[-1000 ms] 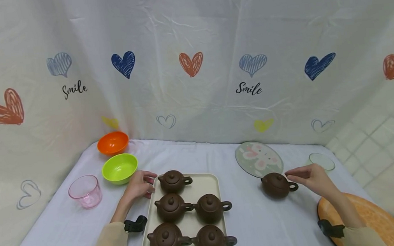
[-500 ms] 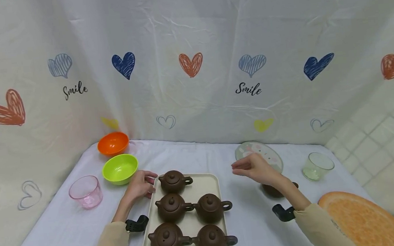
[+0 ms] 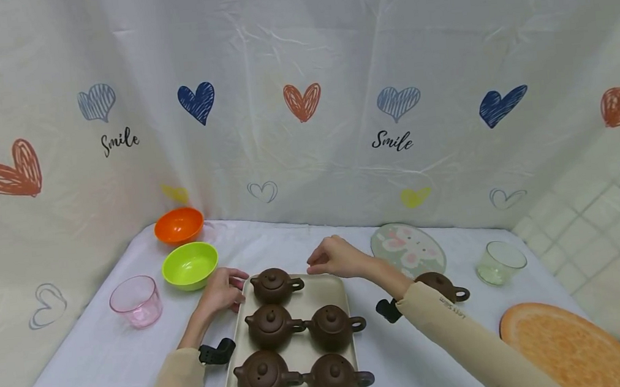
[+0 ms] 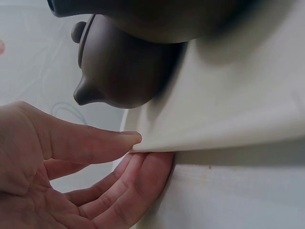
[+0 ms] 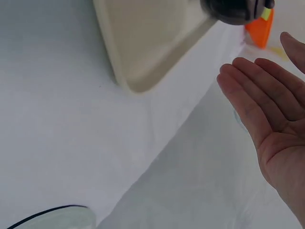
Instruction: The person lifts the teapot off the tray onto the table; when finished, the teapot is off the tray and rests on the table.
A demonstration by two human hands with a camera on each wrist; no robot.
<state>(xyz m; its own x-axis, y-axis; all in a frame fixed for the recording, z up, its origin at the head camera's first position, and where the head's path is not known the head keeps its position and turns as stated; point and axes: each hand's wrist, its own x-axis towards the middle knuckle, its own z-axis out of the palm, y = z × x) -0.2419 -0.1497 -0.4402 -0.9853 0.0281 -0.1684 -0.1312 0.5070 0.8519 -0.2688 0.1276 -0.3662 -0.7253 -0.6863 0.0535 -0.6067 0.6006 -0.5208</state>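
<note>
My left hand (image 3: 222, 291) pinches the left rim of a cream tray (image 3: 304, 286) near its far corner. In the left wrist view the thumb (image 4: 107, 143) lies on top of the rim and the fingers go beneath it. Several dark brown teapots stand upright on the tray, among them one at the far left (image 3: 271, 286) and one at the near right (image 3: 332, 381). Over the tray's far right corner my right hand (image 3: 343, 257) hovers, fingers extended and holding nothing. The right wrist view shows that palm (image 5: 290, 152) apart from the tray.
Another brown teapot (image 3: 439, 283) stands on the cloth to the right, partly behind my sleeve. Behind it lies a round patterned mat (image 3: 403, 244). A green glass (image 3: 500, 263) and an orange round mat (image 3: 569, 343) are farther right. Orange (image 3: 179, 226) and green bowls (image 3: 190, 266) and a pink glass (image 3: 137, 302) stand left.
My right hand has moved left from beside the separate teapot, across the cloth, to the tray's far right corner, carrying nothing. The left hand stays at the tray rim.
</note>
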